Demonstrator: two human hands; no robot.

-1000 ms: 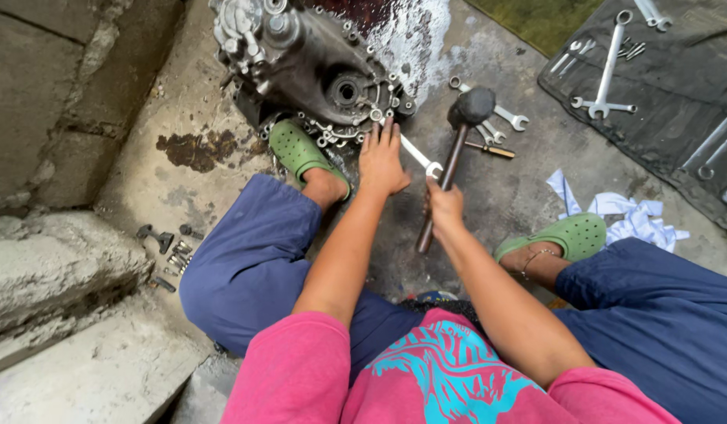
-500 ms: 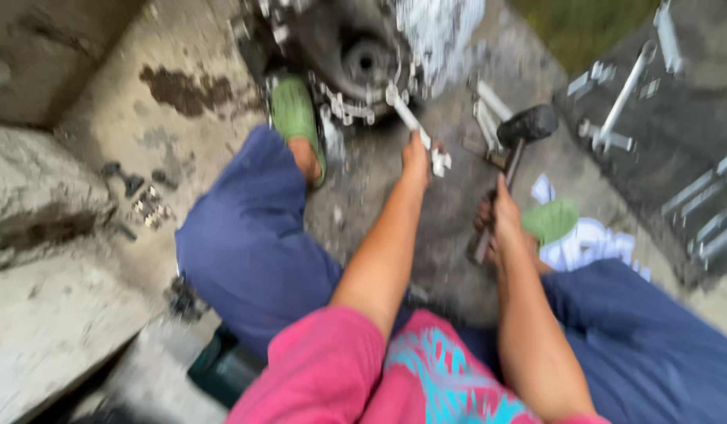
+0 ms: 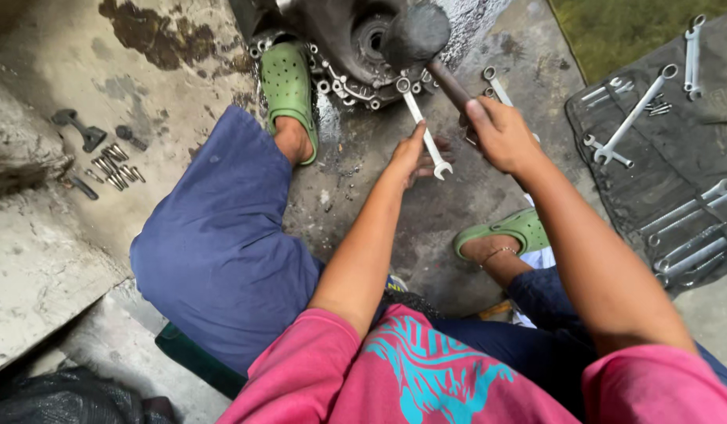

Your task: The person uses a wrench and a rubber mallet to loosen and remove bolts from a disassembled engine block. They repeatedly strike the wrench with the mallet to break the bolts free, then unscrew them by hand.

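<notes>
Right hand [image 3: 501, 133] now raised, clamped on mallet [image 3: 426, 47] handle, head over engine casing [image 3: 347, 47], left hand [image 3: 410, 153] gripping spanner [image 3: 421, 126] on casing edge bolt, open concrete floor [image 3: 395, 204] between green sandals.

Top edge cuts off the engine case [image 3: 344, 31]; I see only its lower rim and one round bore. My left hand [image 3: 410, 153] covers the middle of the wrench [image 3: 423, 126], and I can't tell whether its ring end sits on a bolt or just beside one. My right hand [image 3: 501, 133] hides the lower hammer [image 3: 417, 35] handle. Hammer head is dark and slightly blurred. A second wrench [image 3: 493, 82] runs under the right hand, far end hidden. Bolts [image 3: 116, 165] on the concrete at left are too small to count. Right edge crops the tool roll [image 3: 677, 169]. White cloth behind my right leg is mostly hidden.
</notes>
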